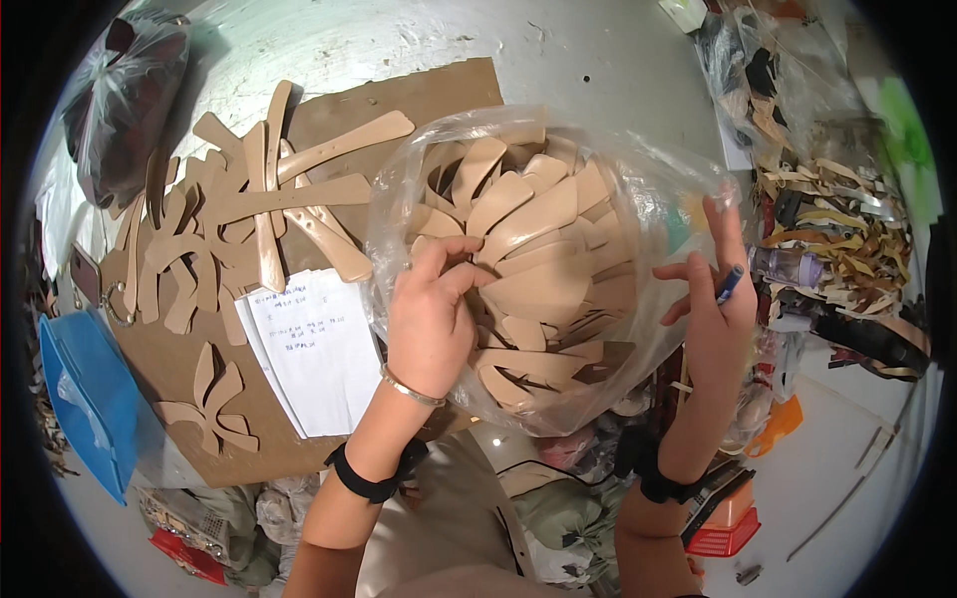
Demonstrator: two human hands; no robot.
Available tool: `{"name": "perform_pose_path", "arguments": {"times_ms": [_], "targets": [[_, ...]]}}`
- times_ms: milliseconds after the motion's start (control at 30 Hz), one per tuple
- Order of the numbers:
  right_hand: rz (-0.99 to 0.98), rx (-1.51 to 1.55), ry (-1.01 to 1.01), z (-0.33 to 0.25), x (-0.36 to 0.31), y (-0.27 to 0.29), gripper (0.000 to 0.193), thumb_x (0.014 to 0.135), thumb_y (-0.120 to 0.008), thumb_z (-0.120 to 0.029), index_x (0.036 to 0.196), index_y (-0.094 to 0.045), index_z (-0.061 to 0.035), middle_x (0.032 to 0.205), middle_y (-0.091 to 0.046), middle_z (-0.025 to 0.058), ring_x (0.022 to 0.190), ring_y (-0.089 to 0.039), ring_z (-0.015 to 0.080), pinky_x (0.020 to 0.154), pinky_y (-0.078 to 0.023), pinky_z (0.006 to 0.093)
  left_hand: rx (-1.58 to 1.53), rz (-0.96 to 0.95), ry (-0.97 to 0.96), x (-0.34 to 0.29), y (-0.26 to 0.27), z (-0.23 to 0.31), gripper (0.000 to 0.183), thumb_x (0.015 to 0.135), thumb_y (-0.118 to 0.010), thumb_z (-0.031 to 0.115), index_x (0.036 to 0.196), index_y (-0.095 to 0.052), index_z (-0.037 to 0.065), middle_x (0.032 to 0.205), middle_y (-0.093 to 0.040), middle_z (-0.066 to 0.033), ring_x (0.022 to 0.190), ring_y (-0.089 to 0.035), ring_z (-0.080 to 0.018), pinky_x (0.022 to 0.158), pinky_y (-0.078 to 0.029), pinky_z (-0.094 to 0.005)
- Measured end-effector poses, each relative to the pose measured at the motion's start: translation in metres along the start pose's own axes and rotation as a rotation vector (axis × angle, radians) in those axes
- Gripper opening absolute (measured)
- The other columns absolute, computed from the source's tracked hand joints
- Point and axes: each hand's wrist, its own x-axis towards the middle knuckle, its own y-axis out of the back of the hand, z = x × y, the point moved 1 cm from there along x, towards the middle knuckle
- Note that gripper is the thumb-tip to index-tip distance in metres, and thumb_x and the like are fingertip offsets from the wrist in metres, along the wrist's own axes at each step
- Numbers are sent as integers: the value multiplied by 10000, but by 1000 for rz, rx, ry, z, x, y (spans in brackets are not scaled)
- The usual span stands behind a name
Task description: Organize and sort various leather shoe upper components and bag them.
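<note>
A clear plastic bag (pixel 648 159) stands before me, its mouth spread around many tan leather-like strap pieces (pixel 538 284). My left hand (pixel 434 314) reaches in from the left, thumb and fingers closed at the edge of a strap piece; the fingertips are partly hidden among the pieces. At the bag's right side is my right hand (pixel 710 299), with a blue pen (pixel 731 282) tucked between its fingers. Its index finger stretches up against the bag's film. Written paper sheets (pixel 314 359) lie left of my left hand.
More tan straps (pixel 299 199) lie loose on a brown board (pixel 439 90). At the left are a blue bin (pixel 90 399) and a tied plastic bag (pixel 130 110). Strap scraps (pixel 837 219) and a clear bottle (pixel 793 265) sit at the right, a red basket (pixel 723 533) below.
</note>
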Motion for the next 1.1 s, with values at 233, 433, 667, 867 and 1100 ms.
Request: {"name": "perform_pose_path", "arguments": {"times_ms": [233, 433, 667, 867, 1100], "targets": [[100, 155, 25, -3, -2, -8, 503, 957, -425, -18, 1442, -292, -23, 1368, -486, 213, 774, -660, 113, 469, -456, 167, 67, 142, -178, 62, -13, -2, 322, 809, -436, -114, 1016, -647, 12, 1087, -632, -159, 1015, -609, -323, 884, -473, -355], [41, 167, 27, -1, -1, -10, 508, 950, -413, 3, 1446, -316, -53, 1381, -470, 217, 772, -644, 92, 487, -443, 165, 265, -188, -116, 97, -2, 5, 199, 867, -637, 152, 1014, -649, 18, 907, -651, -128, 860, -609, -252, 784, -479, -314], [211, 70, 81, 6, 2, -12, 615, 949, -458, -28, 1505, -195, -50, 1535, -245, 208, 877, -662, 134, 481, -488, 170, -403, -414, 73, 88, 20, -2, 260, 926, -569, 259, 844, -647, 25, 781, -645, -58, 753, -588, -112, 661, -459, -259], [137, 113, 78, 3, -1, -12, 615, 949, -452, -9, 1509, -201, -57, 1553, -199, 206, 913, -657, 128, 510, -511, 188, 241, -281, -5, 91, -8, 29, 236, 934, -548, 240, 954, -678, 44, 580, -611, -92, 583, -627, -238, 574, -487, -357], [392, -150, 183, 13, 4, 5, 583, 962, -445, -35, 1506, -240, -83, 1543, -249, 176, 953, -648, 149, 564, -547, 192, 381, -81, -414, 105, -46, 20, 199, 845, -660, 217, 943, -690, 46, 829, -647, -169, 791, -629, -336, 739, -500, -419]]}}
